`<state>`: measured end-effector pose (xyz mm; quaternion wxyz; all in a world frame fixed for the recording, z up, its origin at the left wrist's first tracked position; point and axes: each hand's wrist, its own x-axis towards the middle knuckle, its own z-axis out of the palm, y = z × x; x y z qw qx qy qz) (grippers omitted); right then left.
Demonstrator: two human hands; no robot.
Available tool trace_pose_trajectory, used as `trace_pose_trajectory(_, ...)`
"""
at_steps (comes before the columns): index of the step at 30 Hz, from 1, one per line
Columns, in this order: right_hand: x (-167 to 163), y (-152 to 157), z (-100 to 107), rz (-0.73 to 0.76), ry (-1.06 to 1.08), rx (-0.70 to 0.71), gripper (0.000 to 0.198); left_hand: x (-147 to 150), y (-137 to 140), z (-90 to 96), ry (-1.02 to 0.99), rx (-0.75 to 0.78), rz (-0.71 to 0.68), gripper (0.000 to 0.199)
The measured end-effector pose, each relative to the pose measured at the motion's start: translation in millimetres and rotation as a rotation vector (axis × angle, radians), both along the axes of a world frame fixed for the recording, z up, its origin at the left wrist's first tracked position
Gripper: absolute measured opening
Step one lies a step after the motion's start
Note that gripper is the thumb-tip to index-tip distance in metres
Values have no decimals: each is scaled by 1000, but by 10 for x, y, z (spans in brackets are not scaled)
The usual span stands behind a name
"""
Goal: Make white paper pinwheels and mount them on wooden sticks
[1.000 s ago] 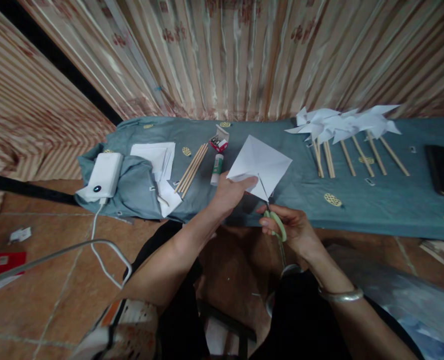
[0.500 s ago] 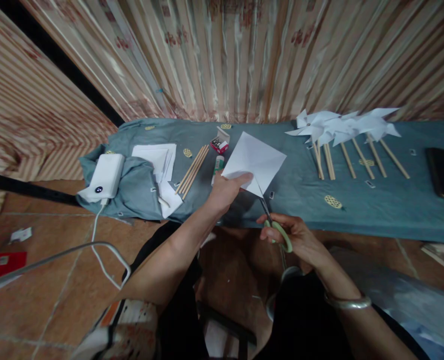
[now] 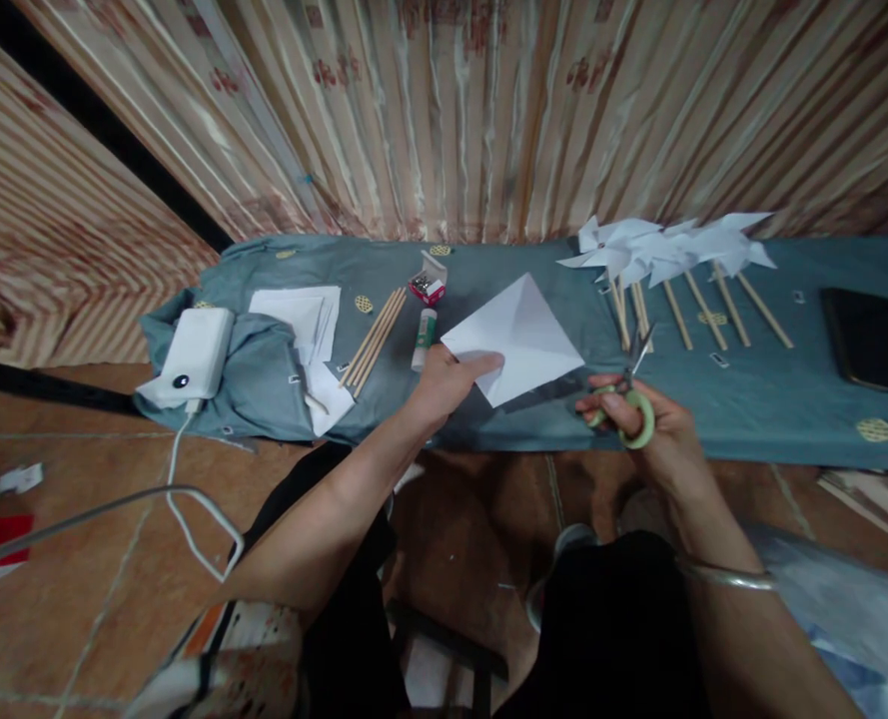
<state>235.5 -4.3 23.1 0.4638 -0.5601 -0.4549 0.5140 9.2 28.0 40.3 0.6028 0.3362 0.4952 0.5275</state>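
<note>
My left hand [image 3: 454,379] pinches a square sheet of white paper [image 3: 522,335] by its left side, thumb on top. The sheet is creased and held above the cloth. My right hand [image 3: 649,419] grips green-handled scissors [image 3: 636,411], their blades parted and pointing away from me, apart from the paper. Close to my left hand lie a glue stick [image 3: 424,340], a small red box [image 3: 428,280] of metal pins and several wooden sticks [image 3: 373,342]. Beyond the scissors lie several white paper pinwheels [image 3: 657,250] on wooden sticks.
The narrow table has a green-grey cloth [image 3: 518,424]. On its left are folded white papers [image 3: 301,315] and a white power bank [image 3: 198,350] with a cable [image 3: 178,454]. A dark phone [image 3: 870,338] lies at the right. A striped curtain [image 3: 429,120] hangs behind.
The scissors have come out of the paper and moved right with my right hand, their blades now apart. My left hand has turned the sheet. The view has shifted slightly right.
</note>
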Motion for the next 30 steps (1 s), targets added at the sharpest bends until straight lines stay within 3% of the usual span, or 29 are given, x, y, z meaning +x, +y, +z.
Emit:
trace_pose_trajectory(6,3,62,7,-22,27,66,39,43,-31,-123,43,-9,-139,16)
trace_pose_trajectory(11,-89,50,37,-5,-6,43,38,88,-67,-100,115,-55,-220,11)
trace_pose_trajectory(16,-192,36,53,-38,52,-35,44,135,-88,-91,157,-54,-224,8)
trace_pose_trajectory(21,-227,41,20,-26,48,-25,48,182,-107,-67,129,-100,-213,11)
trace_pose_trajectory(30,-256,107,-83,-260,97,93,41,324,-239,-62,-87,-137,-259,29)
